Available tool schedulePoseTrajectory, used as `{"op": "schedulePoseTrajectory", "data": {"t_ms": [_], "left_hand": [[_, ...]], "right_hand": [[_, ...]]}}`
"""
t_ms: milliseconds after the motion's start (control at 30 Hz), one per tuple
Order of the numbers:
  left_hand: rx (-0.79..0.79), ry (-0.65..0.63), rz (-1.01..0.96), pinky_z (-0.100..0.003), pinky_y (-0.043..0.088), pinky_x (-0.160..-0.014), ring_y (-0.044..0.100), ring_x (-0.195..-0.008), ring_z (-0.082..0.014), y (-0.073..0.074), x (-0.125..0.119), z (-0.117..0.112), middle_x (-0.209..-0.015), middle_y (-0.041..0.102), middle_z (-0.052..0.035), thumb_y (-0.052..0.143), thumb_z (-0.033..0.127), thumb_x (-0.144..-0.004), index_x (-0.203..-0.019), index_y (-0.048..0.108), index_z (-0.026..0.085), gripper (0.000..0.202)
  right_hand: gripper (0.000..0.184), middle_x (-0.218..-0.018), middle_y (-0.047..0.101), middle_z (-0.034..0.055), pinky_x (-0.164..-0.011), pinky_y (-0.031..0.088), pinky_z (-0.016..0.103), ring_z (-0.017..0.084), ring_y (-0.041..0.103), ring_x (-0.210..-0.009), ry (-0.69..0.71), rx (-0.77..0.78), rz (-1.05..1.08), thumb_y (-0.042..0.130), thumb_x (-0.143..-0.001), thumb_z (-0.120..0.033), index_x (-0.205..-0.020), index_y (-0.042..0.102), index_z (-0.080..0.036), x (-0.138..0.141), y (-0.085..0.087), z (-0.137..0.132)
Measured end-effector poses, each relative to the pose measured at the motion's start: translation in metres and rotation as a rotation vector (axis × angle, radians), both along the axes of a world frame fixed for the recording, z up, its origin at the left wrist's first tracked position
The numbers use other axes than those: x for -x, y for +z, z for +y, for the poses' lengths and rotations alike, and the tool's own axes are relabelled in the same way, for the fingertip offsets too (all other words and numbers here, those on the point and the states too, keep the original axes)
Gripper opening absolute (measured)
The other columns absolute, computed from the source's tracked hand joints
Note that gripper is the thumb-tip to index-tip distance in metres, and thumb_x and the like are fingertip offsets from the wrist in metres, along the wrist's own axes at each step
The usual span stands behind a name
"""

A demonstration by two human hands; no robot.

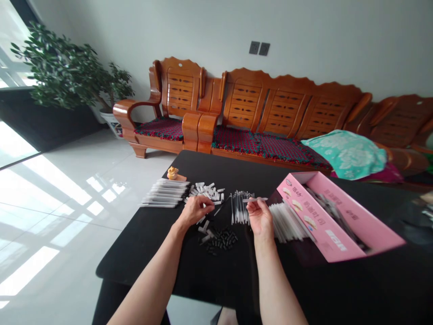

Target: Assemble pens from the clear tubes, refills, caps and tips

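Note:
My right hand (261,219) pinches a slim white tube, like a pen barrel (253,199), held level above the table. Curled over the near edge of a heap of white pen caps (208,191) is my left hand (197,209), thumb and fingertips together; what lies between them is hidden. Thin refills with metal tips (238,208) lie side by side between my hands. Right of them is a stack of white barrels (291,222). Small black plugs (223,239) are scattered closer to me, with a few white caps beside them. White pens (165,193) form a row at the left.
A pink cardboard box (324,241) holding dark items stands on the right of the black table (142,253). A small yellow figurine (172,173) sits at the far left edge. Beyond are a wooden sofa (248,101) and a potted plant (67,67).

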State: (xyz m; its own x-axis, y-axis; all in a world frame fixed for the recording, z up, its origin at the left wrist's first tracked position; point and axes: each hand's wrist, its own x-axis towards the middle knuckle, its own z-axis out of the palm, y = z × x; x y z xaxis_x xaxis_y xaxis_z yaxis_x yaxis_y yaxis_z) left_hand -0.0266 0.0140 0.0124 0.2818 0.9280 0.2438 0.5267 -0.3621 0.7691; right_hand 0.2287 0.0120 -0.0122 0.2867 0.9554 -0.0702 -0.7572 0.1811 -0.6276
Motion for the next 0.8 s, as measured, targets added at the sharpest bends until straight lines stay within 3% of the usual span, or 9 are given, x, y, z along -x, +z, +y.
{"op": "schedulePoseTrajectory", "data": {"t_ms": [100,233,333,467,600,800], "left_hand": [[0.023,-0.182,0.151,-0.022,0.039,-0.062,0.058,-0.065,-0.0135,0.0,0.0,-0.002,-0.075,0.07,-0.0006,0.068,0.026,-0.073,-0.077,0.076,0.022,0.009],[-0.032,-0.195,0.3,-0.024,0.04,-0.066,0.062,-0.073,-0.0165,-0.004,-0.005,-0.004,-0.08,0.07,-0.0015,0.071,0.021,-0.07,-0.078,0.076,0.025,0.01],[-0.042,-0.177,0.293,-0.024,0.041,-0.067,0.062,-0.073,-0.0162,-0.004,-0.011,-0.005,-0.079,0.07,-0.0016,0.067,0.017,-0.071,-0.075,0.074,0.023,0.01],[0.039,-0.089,0.053,-0.023,0.041,-0.061,0.057,-0.061,-0.0128,-0.001,-0.018,-0.006,-0.07,0.067,-0.001,0.064,0.02,-0.074,-0.077,0.072,0.018,0.01],[0.241,-0.067,-0.355,-0.02,0.038,-0.05,0.052,-0.051,-0.0107,-0.001,-0.023,-0.004,-0.057,0.059,0.0008,0.062,0.034,-0.08,-0.095,0.071,0.013,0.027],[0.418,-0.096,-0.754,-0.024,0.049,-0.058,0.061,-0.059,-0.0134,-0.007,-0.027,-0.001,-0.069,0.067,-0.0048,0.072,0.044,-0.073,-0.09,0.07,0.011,0.037]], "right_hand": [[0.013,-0.074,0.076,0.0063,-0.057,0.061,0.026,0.017,0.073,-0.061,0.062,-0.023,-0.065,0.073,-0.068,-0.016,-0.08,0.068,-0.016,0.006,0.0,-0.002],[0.013,-0.073,0.076,0.006,-0.058,0.061,0.026,0.016,0.072,-0.061,0.06,-0.039,-0.084,0.074,-0.068,-0.017,-0.078,0.067,-0.017,0.009,0.0,-0.002],[0.012,-0.073,0.076,0.0054,-0.058,0.061,0.025,0.016,0.073,-0.062,0.058,-0.033,-0.099,0.074,-0.068,-0.018,-0.078,0.066,-0.017,0.007,-0.001,-0.002],[0.013,-0.073,0.076,0.0058,-0.057,0.061,0.026,0.017,0.073,-0.061,0.06,-0.021,-0.112,0.074,-0.067,-0.018,-0.078,0.066,-0.017,0.009,0.0,-0.002],[0.019,-0.073,0.076,0.007,-0.055,0.06,0.027,0.018,0.072,-0.059,0.082,-0.006,-0.148,0.075,-0.065,-0.018,-0.08,0.064,-0.017,0.016,0.004,-0.004],[0.023,-0.078,0.077,0.0063,-0.058,0.06,0.029,0.021,0.074,-0.065,0.162,-0.036,-0.235,0.076,-0.068,-0.02,-0.085,0.06,-0.019,0.028,0.007,-0.01]]}}
